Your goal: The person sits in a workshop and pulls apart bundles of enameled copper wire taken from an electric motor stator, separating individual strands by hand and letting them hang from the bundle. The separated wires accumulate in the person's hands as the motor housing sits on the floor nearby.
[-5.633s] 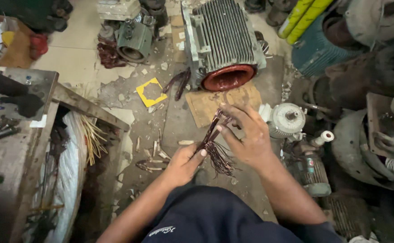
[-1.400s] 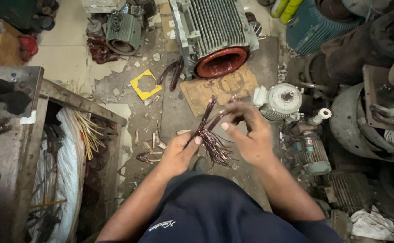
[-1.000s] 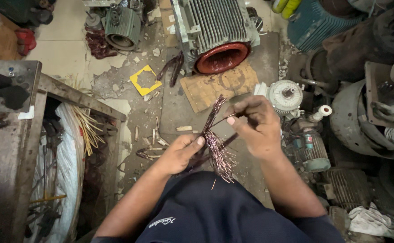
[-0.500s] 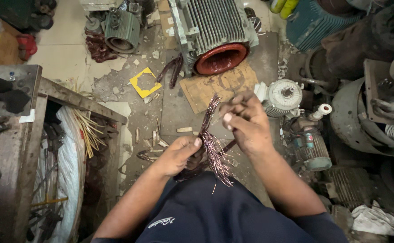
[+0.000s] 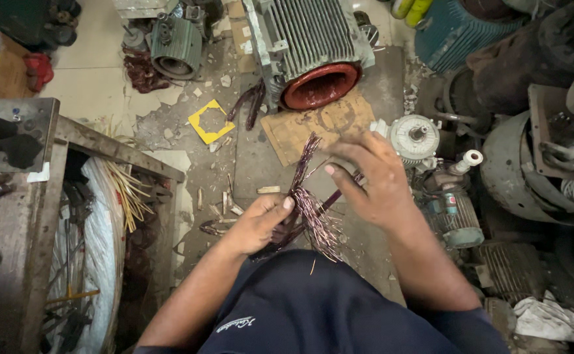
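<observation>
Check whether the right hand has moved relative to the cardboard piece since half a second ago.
Yes. The right hand has dropped slightly from the cardboard piece, toward the body, fingers open beside the copper wire bundle.

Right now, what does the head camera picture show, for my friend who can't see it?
A person's left hand holds a bundle of thin copper wires while the right hand touches its strands. Below them lie a dusty floor, a ribbed grey motor with a red opening, and a yellow square frame.

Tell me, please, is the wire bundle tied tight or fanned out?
Fanned out: wire bundle strands splay loose below left hand; right hand touches it.
</observation>
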`<state>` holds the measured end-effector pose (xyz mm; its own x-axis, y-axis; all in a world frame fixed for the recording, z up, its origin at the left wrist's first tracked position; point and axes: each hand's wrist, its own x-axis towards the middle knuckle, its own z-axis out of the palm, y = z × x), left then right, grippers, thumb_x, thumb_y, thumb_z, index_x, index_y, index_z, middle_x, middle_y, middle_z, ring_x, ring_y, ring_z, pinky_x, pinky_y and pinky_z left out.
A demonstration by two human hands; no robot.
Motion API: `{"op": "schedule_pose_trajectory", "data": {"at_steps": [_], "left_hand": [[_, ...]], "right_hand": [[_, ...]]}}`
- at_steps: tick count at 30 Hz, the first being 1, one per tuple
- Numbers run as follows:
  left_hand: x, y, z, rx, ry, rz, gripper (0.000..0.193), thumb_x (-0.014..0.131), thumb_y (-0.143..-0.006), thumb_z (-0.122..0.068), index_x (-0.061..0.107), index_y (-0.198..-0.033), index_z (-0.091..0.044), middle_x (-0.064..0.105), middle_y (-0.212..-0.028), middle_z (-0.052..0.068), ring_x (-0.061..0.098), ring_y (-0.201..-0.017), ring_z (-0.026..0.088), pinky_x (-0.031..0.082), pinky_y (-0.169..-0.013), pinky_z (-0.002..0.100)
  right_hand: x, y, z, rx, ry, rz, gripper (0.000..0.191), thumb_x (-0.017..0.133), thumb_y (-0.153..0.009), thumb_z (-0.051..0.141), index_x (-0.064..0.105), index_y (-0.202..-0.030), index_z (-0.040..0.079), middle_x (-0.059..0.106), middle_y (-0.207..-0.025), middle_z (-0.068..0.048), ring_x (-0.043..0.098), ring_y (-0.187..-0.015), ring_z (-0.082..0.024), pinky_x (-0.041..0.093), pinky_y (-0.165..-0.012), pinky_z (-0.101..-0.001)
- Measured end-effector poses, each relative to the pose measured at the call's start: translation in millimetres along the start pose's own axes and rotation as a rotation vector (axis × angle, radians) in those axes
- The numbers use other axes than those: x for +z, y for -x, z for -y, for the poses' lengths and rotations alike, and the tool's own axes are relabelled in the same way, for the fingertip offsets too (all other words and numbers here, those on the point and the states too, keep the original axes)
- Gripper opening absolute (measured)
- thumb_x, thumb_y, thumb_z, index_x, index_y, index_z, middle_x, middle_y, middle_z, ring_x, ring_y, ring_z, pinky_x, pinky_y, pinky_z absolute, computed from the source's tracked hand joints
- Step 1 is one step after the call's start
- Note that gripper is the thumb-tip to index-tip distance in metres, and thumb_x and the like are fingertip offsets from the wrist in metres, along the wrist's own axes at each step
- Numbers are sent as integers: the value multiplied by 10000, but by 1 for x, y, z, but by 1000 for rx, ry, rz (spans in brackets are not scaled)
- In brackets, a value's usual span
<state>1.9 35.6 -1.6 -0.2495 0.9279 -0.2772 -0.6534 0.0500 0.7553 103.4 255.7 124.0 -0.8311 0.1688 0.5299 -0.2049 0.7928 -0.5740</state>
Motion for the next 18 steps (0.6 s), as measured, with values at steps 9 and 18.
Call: {"op": "schedule_pose_trajectory", "data": {"at_steps": [9,18], "left_hand": [[12,-2,-7,139,-271,-220,385,499,-1080,-360,698,-995,-41,564,-694,-86,442,-574,26,325,-502,242],[4,0,0,84,-303,-196,352,522,-1064,-327,701,-1062,-24,476,-652,-110,367,-551,18,266,-484,234]], "right_hand": [[-9,19,12,-224,172,145,185,736,-793,45,655,-958,32,630,-979,-113,607,-883,-280,467,-759,-424],[-24,22,-7,-140,-115,286,221,738,-832,83,704,-1049,58,689,-989,-73,645,-890,-240,502,-777,-368]]}}
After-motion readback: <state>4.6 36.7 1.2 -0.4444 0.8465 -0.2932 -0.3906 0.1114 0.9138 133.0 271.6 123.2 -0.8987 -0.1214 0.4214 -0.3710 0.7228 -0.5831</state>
